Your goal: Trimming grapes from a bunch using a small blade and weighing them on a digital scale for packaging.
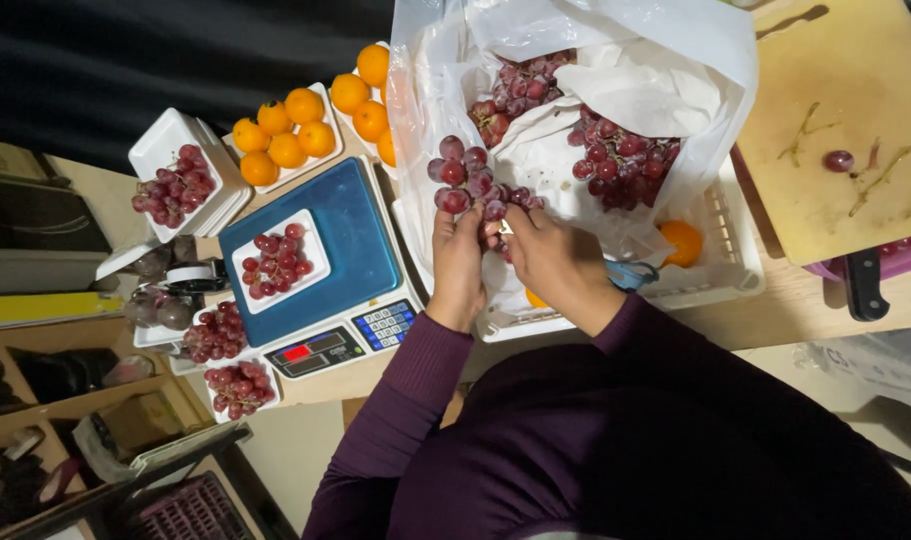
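Observation:
My left hand (458, 268) holds up a small bunch of red grapes (463, 172) by its lower end, over the open white plastic bag (676, 60). Touching the same bunch from the right, my right hand (559, 262) grips small scissors with blue handles (628, 274); their metal tip shows between my two hands. More red grape bunches (621, 152) lie on white paper inside the bag, which sits in a white slatted basket (728, 262).
A blue scale (361, 245) bears a white tray of grapes (278, 262). Left of it are more grape trays (179, 183), with trays of oranges (288, 128) behind. A wooden cutting board (856, 120) with stems, one grape and a knife handle (862, 285) lies right.

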